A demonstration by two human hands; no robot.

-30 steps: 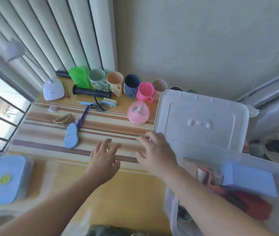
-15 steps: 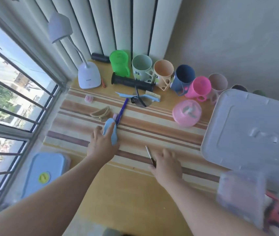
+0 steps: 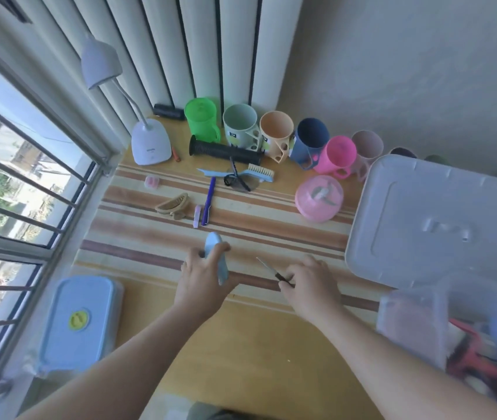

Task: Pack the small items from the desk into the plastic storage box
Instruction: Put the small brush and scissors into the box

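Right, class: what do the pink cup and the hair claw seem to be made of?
Pink cup: likely plastic, matte; uniform bright colour, moulded handle. Hair claw: probably plastic, beige, dull; moulded teeth, though blur leaves the finish open.

The left hand [image 3: 203,278] grips a light blue oblong item [image 3: 217,256]. The right hand [image 3: 310,283] holds small scissors [image 3: 273,272] over the striped surface [image 3: 271,219]. The storage box [image 3: 414,325] sits at right.

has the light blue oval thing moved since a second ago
Yes. The light blue oval thing was flat beside the purple pen; now the left hand holds it nearer the person.
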